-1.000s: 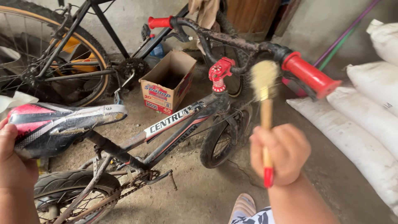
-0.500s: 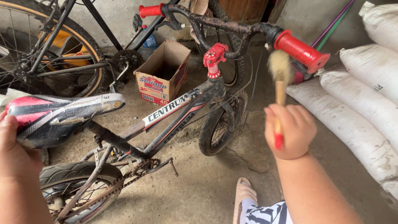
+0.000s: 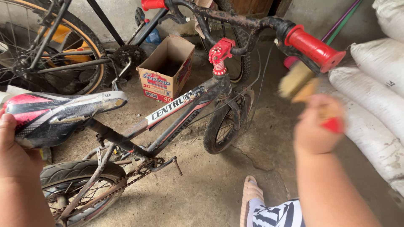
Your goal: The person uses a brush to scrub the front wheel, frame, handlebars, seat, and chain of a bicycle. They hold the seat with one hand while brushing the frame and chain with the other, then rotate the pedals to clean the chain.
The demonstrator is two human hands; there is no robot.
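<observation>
Right hand (image 3: 315,126) has its grip wrapped tight around a wooden brush (image 3: 301,86), blurred with motion, bristles angled up just under the red handlebar sleeve (image 3: 314,47) of the small black bicycle (image 3: 176,115). Over on the other side, the left hand (image 3: 12,151) has its grip closed on the rear of the red-and-black saddle (image 3: 59,115). Beyond the frame from that grip sits an open cardboard box (image 3: 166,71) on the concrete floor (image 3: 202,189). White sacks (image 3: 370,105) lie just right of the brush hand.
</observation>
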